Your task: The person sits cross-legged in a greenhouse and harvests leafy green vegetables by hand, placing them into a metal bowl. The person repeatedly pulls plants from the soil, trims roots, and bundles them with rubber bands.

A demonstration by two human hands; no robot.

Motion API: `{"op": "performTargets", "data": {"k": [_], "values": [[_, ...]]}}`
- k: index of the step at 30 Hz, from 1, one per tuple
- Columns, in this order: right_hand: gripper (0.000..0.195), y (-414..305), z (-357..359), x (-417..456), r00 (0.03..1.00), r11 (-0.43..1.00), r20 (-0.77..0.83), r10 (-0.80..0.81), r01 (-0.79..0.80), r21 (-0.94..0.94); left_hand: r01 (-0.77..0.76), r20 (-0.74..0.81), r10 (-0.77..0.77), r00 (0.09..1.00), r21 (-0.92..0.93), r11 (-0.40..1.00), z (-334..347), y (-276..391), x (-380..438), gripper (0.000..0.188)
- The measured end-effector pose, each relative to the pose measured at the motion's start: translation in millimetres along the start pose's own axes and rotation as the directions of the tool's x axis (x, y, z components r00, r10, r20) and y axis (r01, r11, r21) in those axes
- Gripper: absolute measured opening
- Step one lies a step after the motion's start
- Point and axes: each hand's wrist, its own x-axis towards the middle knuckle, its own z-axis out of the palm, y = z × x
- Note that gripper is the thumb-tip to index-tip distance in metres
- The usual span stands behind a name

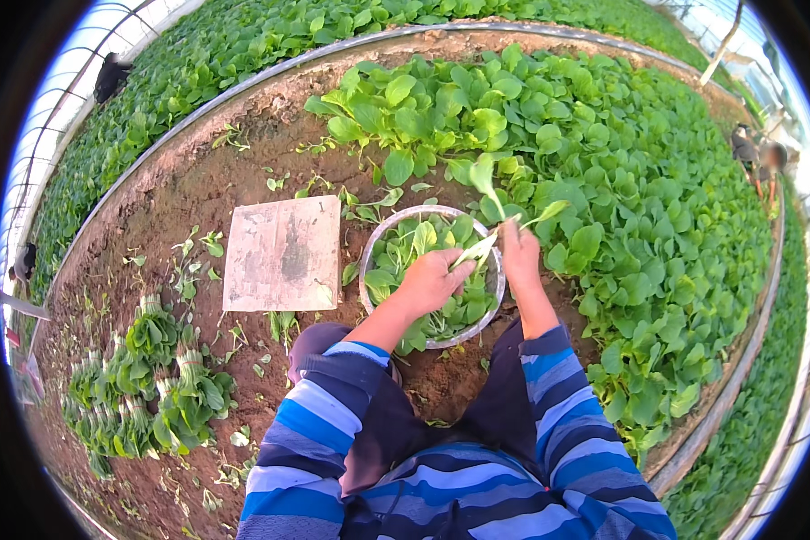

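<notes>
Both my hands meet over the right side of a round tub (469,333), whose rim is pale and which holds loose leafy greens (421,236). My left hand (433,280) grips the pale stems (478,252) of leafy greens between thumb and fingers. Close beside it, my right hand (521,256) has its fingers closed on a leafy green plant (486,181), with leaves sticking out above and to the right. The exact grip of the right fingertips is partly hidden. The tub stands on soil in front of my knees.
A worn flat board (263,236) lies left of the tub. Several tied bundles of greens (188,378) stand at lower left. Dense growing greens (621,223) fill the right side. A grey pipe (310,57) borders the bed. People (111,77) are in the distance.
</notes>
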Motion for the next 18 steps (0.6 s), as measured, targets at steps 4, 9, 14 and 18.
{"op": "performTargets", "data": {"k": [4, 9, 14, 18], "values": [[0.057, 52.1, 5.1, -8.1, 0.966, 0.754, 0.076, -0.247, 0.241, -0.610, -0.059, -0.069, 0.047, 0.997, -0.185, 0.981, -3.1, 2.8, 3.1, 0.027], [0.037, -26.4, 2.4, -37.1, 0.958, 0.936, 0.285, -0.022, -0.081, 0.344, -0.086, -0.100, 0.096, 0.990, 0.102, 0.991, -4.8, -0.6, 2.7, 0.034], [0.026, -35.6, 19.0, -33.1, 0.948, 0.934, 0.315, -0.053, -0.064, 0.351, -0.007, 0.008, 0.008, 1.000, -0.129, 0.992, -7.8, 0.1, -2.3, 0.042], [0.040, -22.7, -12.0, -1.0, 0.853, 0.950, 0.517, -0.071, -0.100, 0.295, 0.131, 0.031, -0.127, 0.991, -0.295, 0.946, -17.2, 43.6, -8.8, 0.042]]}}
